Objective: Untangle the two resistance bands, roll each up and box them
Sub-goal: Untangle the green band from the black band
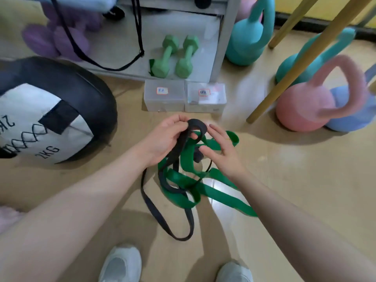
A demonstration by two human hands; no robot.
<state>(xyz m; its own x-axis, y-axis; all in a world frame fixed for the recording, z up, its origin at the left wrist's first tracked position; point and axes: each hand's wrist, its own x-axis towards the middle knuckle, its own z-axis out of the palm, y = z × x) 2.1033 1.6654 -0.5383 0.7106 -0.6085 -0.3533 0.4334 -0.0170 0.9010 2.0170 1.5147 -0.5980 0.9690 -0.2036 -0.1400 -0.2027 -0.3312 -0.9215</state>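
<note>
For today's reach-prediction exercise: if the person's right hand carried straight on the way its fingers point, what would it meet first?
Probably the raised loop of the flat black rubber resistance band that the left hand pinches: the right hand's straight fingers point up-left at it. Depth is unclear.

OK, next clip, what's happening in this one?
A person stands over a tangle of two resistance bands on the floor. The left hand pinches a raised loop of the black band, while the right hand reaches in with fingers spread at the green band. The bands are still knotted together, nothing rolled. Two clear plastic boxes sit closed just beyond, by a shelf with green dumbbells and kettlebells nearby.
</note>
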